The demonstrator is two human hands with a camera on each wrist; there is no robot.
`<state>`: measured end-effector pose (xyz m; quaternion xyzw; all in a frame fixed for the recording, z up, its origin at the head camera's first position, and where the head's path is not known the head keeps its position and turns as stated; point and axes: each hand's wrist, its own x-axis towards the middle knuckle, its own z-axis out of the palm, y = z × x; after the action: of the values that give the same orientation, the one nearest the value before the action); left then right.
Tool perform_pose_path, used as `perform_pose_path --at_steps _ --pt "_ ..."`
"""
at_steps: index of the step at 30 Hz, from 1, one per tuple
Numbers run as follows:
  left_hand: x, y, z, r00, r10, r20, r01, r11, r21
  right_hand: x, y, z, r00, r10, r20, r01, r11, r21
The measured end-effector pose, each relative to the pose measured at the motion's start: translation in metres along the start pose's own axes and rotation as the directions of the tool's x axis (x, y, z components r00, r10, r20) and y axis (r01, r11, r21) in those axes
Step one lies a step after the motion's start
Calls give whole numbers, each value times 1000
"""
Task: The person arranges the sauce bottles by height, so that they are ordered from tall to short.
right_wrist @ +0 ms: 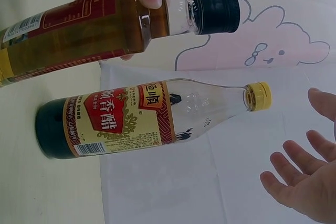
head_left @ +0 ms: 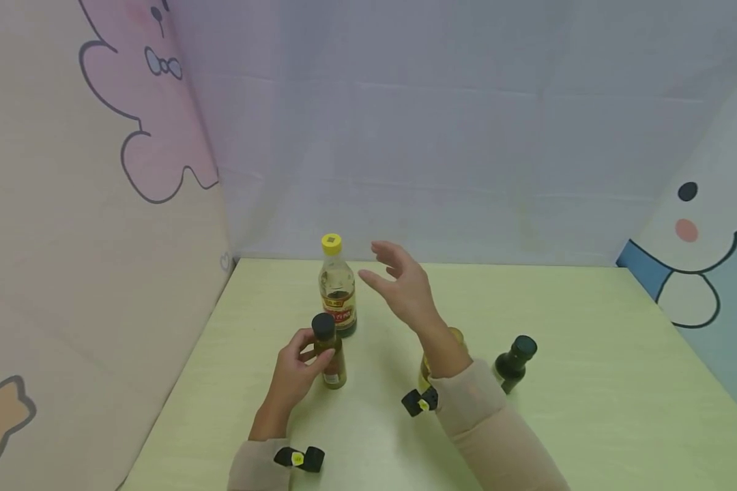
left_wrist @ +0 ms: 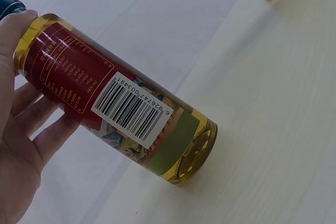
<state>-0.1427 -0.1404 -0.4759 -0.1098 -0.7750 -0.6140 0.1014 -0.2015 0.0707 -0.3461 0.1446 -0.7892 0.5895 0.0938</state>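
Observation:
My left hand [head_left: 296, 368] grips an oil bottle [left_wrist: 110, 93] near its neck, thumb on one side and fingers on the other. This bottle has a dark cap, amber liquid and a red label with a barcode. Behind it stands a vinegar bottle [right_wrist: 110, 119] with a yellow cap [head_left: 331, 244] and dark liquid at the bottom. My right hand [head_left: 403, 285] is raised to the right of the vinegar bottle, its fingers spread and holding nothing. In the right wrist view its fingers point toward the yellow cap, apart from it.
A yellow-capped bottle [head_left: 425, 368] is partly hidden behind my right forearm. Farther right stands a dark green bottle [head_left: 511, 367]. The pale table [head_left: 589, 327] ends at a white curtain [head_left: 442, 150] at the back, with a cartoon-printed cloth [head_left: 98, 225] along the left.

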Motion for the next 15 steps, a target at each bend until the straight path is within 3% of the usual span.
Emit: perform_pose_path --at_steps 15 --pt "0 -3 1 1000 -11 -1 11 1000 1 -16 -10 -16 1000 4 8 -4 1000 12"
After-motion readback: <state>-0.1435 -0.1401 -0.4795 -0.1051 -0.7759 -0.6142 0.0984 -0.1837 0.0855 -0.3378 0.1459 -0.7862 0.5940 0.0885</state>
